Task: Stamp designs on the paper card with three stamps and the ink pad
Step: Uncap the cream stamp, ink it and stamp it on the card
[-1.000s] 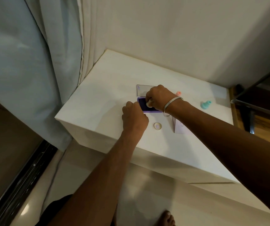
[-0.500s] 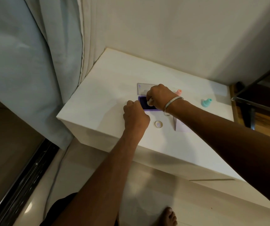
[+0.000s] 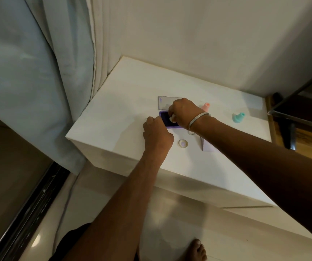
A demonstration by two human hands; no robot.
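Note:
A purple ink pad (image 3: 166, 119) lies open on the white table (image 3: 121, 121), its clear lid (image 3: 164, 101) flat just behind it. My right hand (image 3: 184, 113) is closed around a pale stamp (image 3: 172, 117) and presses it down on the dark pad. My left hand (image 3: 157, 135) is curled at the pad's near left edge and steadies it. A pink stamp (image 3: 205, 107) and a teal stamp (image 3: 238, 117) stand farther right. A small round stamp cap (image 3: 183, 143) lies in front of the pad. The lilac paper card (image 3: 208, 146) shows partly under my right forearm.
A curtain (image 3: 38, 76) hangs against the table's left side and a wall runs behind it. A dark wood and metal piece of furniture (image 3: 302, 117) stands at the right. My bare foot (image 3: 198, 250) rests on the tiled floor below.
Both hands stay at the ink pad with the stamp held on it. Only the camera view shifts slightly.

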